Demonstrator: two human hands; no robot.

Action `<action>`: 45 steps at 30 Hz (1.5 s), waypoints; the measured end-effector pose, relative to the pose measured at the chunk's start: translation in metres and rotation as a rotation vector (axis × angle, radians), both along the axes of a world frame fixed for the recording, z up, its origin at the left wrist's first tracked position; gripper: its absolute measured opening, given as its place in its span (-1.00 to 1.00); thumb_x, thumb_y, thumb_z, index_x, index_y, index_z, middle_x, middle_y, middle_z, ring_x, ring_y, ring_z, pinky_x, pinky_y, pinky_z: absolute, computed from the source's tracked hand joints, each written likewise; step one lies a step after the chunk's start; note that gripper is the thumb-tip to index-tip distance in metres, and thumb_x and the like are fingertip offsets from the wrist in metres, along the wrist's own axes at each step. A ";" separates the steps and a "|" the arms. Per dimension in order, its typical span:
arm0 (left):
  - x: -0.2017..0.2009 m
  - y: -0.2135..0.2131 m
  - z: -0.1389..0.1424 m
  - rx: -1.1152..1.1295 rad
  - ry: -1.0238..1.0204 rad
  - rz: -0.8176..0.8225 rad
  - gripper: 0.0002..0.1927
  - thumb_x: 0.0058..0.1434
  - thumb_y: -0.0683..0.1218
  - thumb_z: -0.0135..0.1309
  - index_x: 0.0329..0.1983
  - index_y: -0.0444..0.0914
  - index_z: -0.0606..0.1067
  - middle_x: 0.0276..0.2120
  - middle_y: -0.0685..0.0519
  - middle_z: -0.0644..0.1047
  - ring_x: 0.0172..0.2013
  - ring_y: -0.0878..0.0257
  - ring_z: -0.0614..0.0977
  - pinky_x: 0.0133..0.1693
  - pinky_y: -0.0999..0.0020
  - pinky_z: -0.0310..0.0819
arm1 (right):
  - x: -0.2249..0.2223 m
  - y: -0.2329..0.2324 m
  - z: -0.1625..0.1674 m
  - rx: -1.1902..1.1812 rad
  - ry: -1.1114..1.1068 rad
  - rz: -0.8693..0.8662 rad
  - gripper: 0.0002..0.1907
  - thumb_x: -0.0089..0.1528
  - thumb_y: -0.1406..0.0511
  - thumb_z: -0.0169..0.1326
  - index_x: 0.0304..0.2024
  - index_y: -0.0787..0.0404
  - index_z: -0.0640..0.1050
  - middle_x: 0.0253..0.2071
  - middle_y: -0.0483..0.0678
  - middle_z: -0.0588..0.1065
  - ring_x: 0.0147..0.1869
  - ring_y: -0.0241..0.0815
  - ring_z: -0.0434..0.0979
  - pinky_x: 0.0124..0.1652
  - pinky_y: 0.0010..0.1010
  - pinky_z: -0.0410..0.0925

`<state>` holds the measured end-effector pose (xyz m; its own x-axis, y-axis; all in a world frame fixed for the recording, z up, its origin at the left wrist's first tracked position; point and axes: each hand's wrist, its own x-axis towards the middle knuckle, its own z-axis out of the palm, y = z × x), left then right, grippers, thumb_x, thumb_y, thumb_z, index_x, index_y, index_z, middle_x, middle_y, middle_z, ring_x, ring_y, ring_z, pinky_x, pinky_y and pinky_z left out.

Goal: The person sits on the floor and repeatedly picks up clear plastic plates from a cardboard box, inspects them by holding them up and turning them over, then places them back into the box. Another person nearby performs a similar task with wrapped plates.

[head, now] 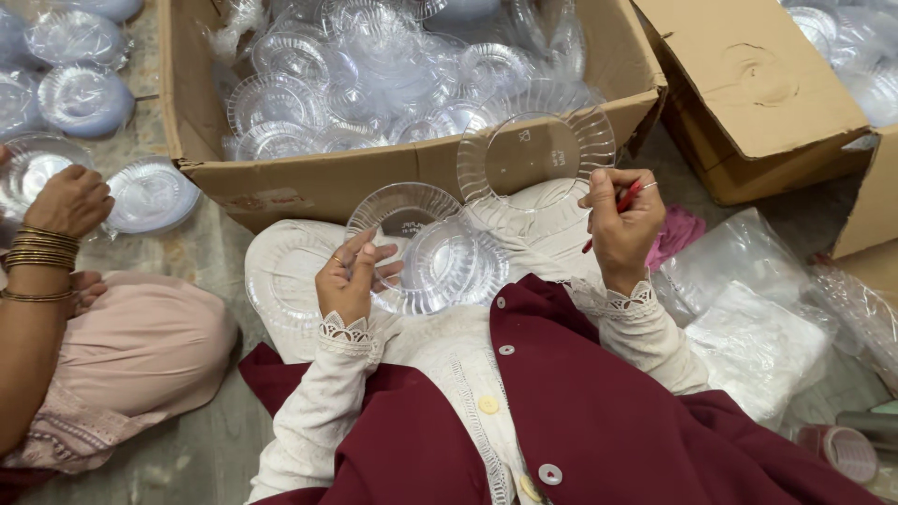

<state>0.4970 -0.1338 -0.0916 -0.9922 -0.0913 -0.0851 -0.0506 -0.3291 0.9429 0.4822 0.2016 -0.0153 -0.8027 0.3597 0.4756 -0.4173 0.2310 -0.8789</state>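
Left hand point(348, 283) pinches a small stack of clear plastic plates point(426, 245) between thumb and fingers, the stack held over the lap, just in front of the near wall of the open cardboard box point(309, 182). Right hand point(622, 224) is closed on two things at once: a red pen point(617, 208) gripped along the palm and a single clear plate point(535, 157) held upright by its rim, its face turned to the camera and its upper edge overlapping the box's near right corner. The box is filled with loose plates of the same kind; more lie on the lap under the hands.

Step in hand, as judged: inspection of the single plate, with the stack kept ready in the other hand. The next move appears to call for a steady hold on the thin rim and care that the pen tip clears the plate.

At the left edge, another person's hand point(67, 199), with bangles at the wrist, rests on wrapped plate stacks point(84, 98) on the floor. A second box point(748, 93) and plastic bags point(748, 309) lie to the right.
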 end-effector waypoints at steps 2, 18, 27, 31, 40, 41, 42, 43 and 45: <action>0.000 -0.006 0.005 -0.023 -0.005 0.037 -0.57 0.39 -0.04 0.02 0.22 -0.39 0.44 -0.13 -0.21 0.65 -0.26 0.10 0.75 -0.29 0.32 0.67 | -0.003 0.003 -0.006 -0.021 0.010 0.015 -0.81 0.46 0.33 0.13 -0.16 0.30 0.41 -0.41 -0.05 0.52 -0.52 -0.47 0.35 -0.53 -0.60 0.21; 0.032 -0.199 0.011 0.200 0.195 0.724 -0.64 0.45 -0.05 0.09 0.18 -0.37 0.43 -0.06 -0.19 0.60 -0.23 0.10 0.69 -0.23 0.25 0.65 | -0.102 -0.142 -0.045 0.198 0.103 0.226 -0.85 0.38 0.33 0.23 -0.21 0.26 0.52 -0.52 -0.18 0.41 -0.51 -0.50 0.25 -0.52 -0.57 0.14; 0.020 -0.180 0.015 0.134 0.089 0.667 -0.64 0.44 -0.06 0.05 0.21 -0.33 0.40 -0.08 -0.15 0.61 -0.25 0.11 0.68 -0.30 0.31 0.62 | -0.127 -0.087 -0.006 0.751 0.375 -0.101 -0.84 0.38 0.37 0.26 -0.17 0.29 0.51 -0.41 0.02 0.51 -0.39 -0.16 0.48 -0.37 -0.36 0.33; 0.015 -0.161 0.018 0.001 0.178 0.604 -0.48 0.41 -0.15 0.02 0.39 -0.23 0.19 -0.07 -0.18 0.60 -0.28 0.12 0.68 -0.31 0.36 0.60 | -0.124 -0.075 -0.011 0.653 0.297 -0.068 -0.83 0.41 0.36 0.24 -0.19 0.29 0.50 -0.45 0.02 0.50 -0.44 -0.17 0.53 -0.40 -0.34 0.36; 0.014 -0.133 0.029 -0.381 0.210 0.394 -0.56 0.46 -0.23 -0.17 0.41 -0.24 0.29 0.27 -0.16 0.50 -0.20 0.17 0.63 -0.35 0.43 0.54 | -0.092 -0.089 0.014 -0.140 -0.033 0.301 -0.85 0.39 0.34 0.15 -0.18 0.22 0.42 -0.39 -0.07 0.59 -0.53 -0.49 0.39 -0.56 -0.61 0.19; 0.013 -0.126 0.029 -0.369 0.183 0.322 -0.62 0.48 -0.22 -0.18 0.32 -0.28 0.40 0.28 -0.14 0.51 -0.09 0.16 0.73 -0.27 0.42 0.67 | -0.089 -0.092 0.017 -0.171 -0.058 0.356 -0.86 0.39 0.35 0.15 -0.17 0.23 0.43 -0.40 -0.06 0.58 -0.55 -0.50 0.35 -0.58 -0.62 0.16; 0.010 -0.119 0.028 -0.337 0.178 0.288 -0.61 0.45 -0.20 -0.18 0.29 -0.30 0.43 0.25 -0.14 0.50 -0.09 0.15 0.73 -0.26 0.42 0.67 | -0.086 -0.095 0.020 -0.202 -0.084 0.412 -0.87 0.39 0.36 0.14 -0.17 0.24 0.44 -0.41 -0.05 0.57 -0.58 -0.51 0.31 -0.60 -0.63 0.14; 0.004 -0.111 0.028 -0.305 0.174 0.256 -0.60 0.41 -0.18 -0.18 0.27 -0.31 0.46 0.23 -0.13 0.50 -0.09 0.15 0.73 -0.24 0.42 0.67 | -0.083 -0.098 0.022 -0.233 -0.111 0.469 -0.88 0.39 0.36 0.13 -0.16 0.25 0.44 -0.42 -0.04 0.55 -0.61 -0.51 0.27 -0.62 -0.64 0.11; -0.006 -0.094 0.028 -0.300 0.204 0.197 -0.61 0.43 -0.09 -0.09 0.26 -0.30 0.46 0.21 -0.12 0.52 -0.07 0.17 0.73 -0.23 0.45 0.67 | -0.077 -0.104 0.022 -0.224 -0.134 0.502 -0.87 0.40 0.37 0.14 -0.17 0.26 0.44 -0.40 -0.02 0.56 -0.60 -0.50 0.28 -0.61 -0.62 0.11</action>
